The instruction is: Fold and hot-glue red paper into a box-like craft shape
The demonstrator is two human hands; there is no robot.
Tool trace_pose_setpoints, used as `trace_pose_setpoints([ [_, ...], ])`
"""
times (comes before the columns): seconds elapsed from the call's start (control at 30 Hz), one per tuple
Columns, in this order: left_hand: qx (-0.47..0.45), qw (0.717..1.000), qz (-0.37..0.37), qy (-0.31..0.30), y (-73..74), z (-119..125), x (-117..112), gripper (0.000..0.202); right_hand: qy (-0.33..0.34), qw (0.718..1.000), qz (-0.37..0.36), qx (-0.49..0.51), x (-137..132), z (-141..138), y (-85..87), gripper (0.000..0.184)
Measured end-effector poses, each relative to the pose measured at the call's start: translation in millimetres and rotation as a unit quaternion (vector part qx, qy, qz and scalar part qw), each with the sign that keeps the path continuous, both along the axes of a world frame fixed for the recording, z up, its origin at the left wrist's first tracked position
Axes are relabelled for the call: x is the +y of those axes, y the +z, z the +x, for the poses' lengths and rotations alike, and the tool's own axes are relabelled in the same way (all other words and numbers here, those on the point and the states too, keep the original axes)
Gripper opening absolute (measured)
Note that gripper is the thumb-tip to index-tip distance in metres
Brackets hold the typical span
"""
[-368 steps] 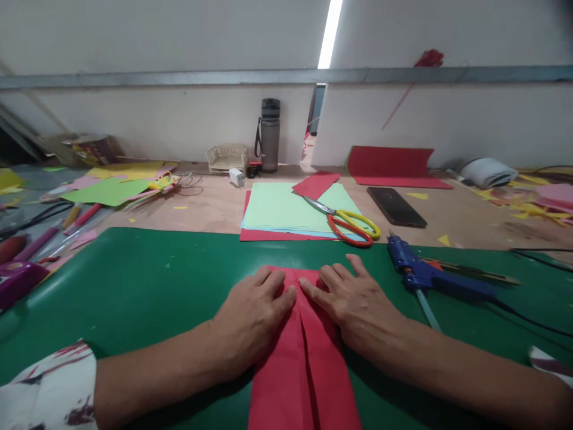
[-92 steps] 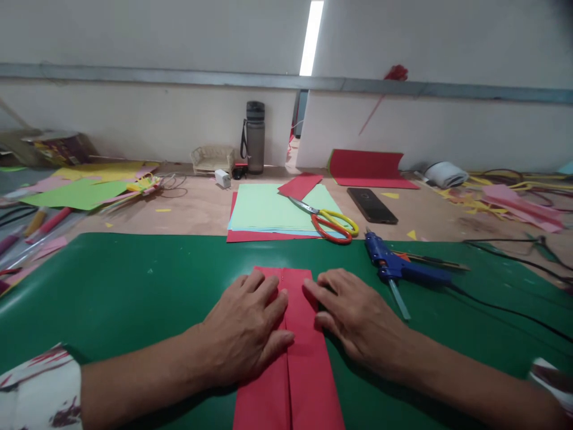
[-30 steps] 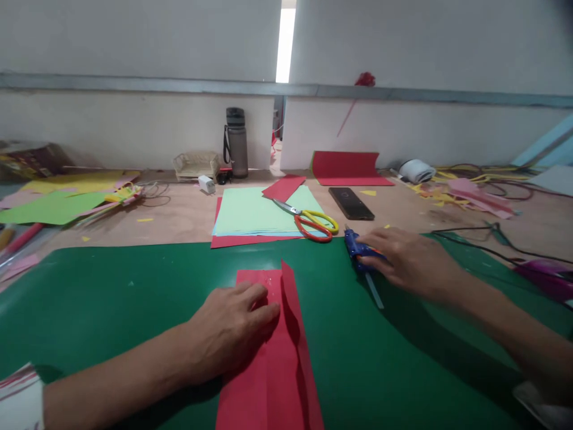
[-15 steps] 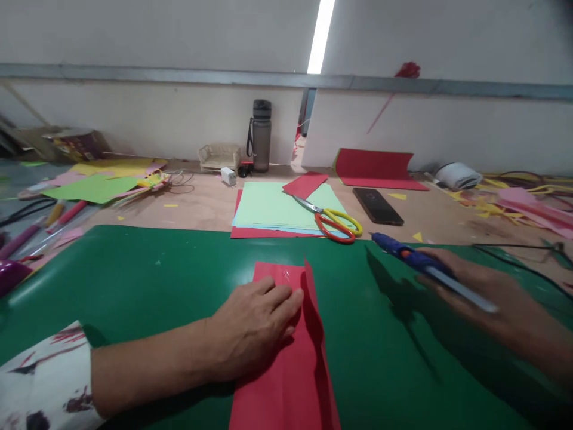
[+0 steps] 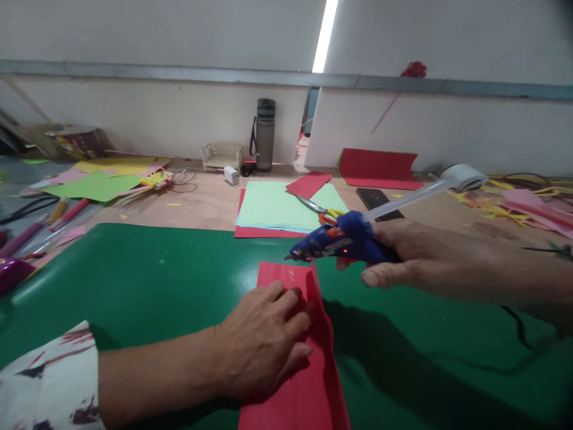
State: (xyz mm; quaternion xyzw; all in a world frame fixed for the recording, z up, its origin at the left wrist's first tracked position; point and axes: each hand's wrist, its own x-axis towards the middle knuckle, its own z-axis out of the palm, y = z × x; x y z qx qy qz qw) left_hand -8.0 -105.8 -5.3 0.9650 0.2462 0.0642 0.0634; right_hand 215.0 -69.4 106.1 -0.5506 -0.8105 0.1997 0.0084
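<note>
Your left hand [image 5: 268, 340] rests on the red paper [image 5: 316, 376], fingers slightly spread; the sheet's far end shows just beyond your knuckles, and the rest runs under your palm towards you. Your right hand [image 5: 416, 257] is wrapped around the glue gun [image 5: 353, 236], its nozzle near the paper's far edge. The paper lies on the green mat [image 5: 156, 280].

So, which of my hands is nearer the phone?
Right. The right hand, holding the glue gun, is on the near side of the phone; the left hand is farther off, to its left, on the red paper.
</note>
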Motion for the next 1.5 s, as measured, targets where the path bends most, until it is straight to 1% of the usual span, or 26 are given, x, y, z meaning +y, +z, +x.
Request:
trace_pose_setpoints([
  [0.1,-0.001,1.000,0.023,-0.015,-4.7,-0.5,-2.9,0.030,0.073,0.996,-0.045,-0.019,3.7,-3.7,-2.2,0.029],
  [0.13,-0.003,0.999,0.033,-0.016,-6.2,-0.7,-3.3,0.031,0.084,0.995,-0.050,-0.018,4.9,-3.9,-3.8,0.027],
  [0.23,-0.008,0.999,0.052,-0.012,-9.2,-0.8,-2.8,0.033,0.103,0.993,-0.064,-0.017,9.3,-4.6,-8.3,0.027],
  [0.33,-0.011,0.999,0.050,-0.008,-9.9,-0.9,-1.5,0.034,0.111,0.991,-0.065,-0.034,13.7,-6.8,-11.1,0.029],
  [0.43,-0.012,0.999,0.043,0.000,-10.1,-1.2,-0.8,0.035,0.107,0.991,-0.058,-0.051,15.4,-9.1,-12.9,0.029],
  [0.53,-0.012,0.999,0.048,0.002,-10.8,-1.3,-0.8,0.036,0.101,0.991,-0.067,-0.054,14.8,-9.6,-14.8,0.030],
  [0.73,-0.015,0.997,0.071,-0.001,-12.3,-0.6,-0.4,0.035,0.093,0.992,-0.062,-0.050,12.6,-7.9,-18.7,0.022],
  [0.83,-0.015,0.998,0.068,-0.001,-12.9,-0.4,-0.7,0.035,0.098,0.992,-0.062,-0.042,12.8,-6.8,-21.0,0.020],
  [1.0,-0.020,0.998,0.057,0.004,-13.3,-1.0,-2.5,0.033,0.105,0.992,-0.060,-0.042,13.2,-7.6,-20.9,0.024],
  [1.1,-0.017,0.998,0.059,0.007,-12.7,-1.2,-2.8,0.033,0.102,0.992,-0.062,-0.046,11.9,-8.5,-18.6,0.022],
  [1.23,-0.009,0.998,0.058,0.001,-11.3,-1.1,-2.3,0.034,0.109,0.991,-0.067,-0.036,11.9,-7.9,-18.5,0.025],
  [1.4,-0.018,0.998,0.057,0.003,-11.3,-0.3,-2.2,0.033,0.102,0.993,-0.051,-0.040,12.7,-9.9,-18.8,0.027],
  [1.5,-0.018,0.998,0.052,0.005,-13.4,-0.3,-2.0,0.034,0.116,0.991,-0.058,-0.029,11.8,-9.1,-18.9,0.026],
])
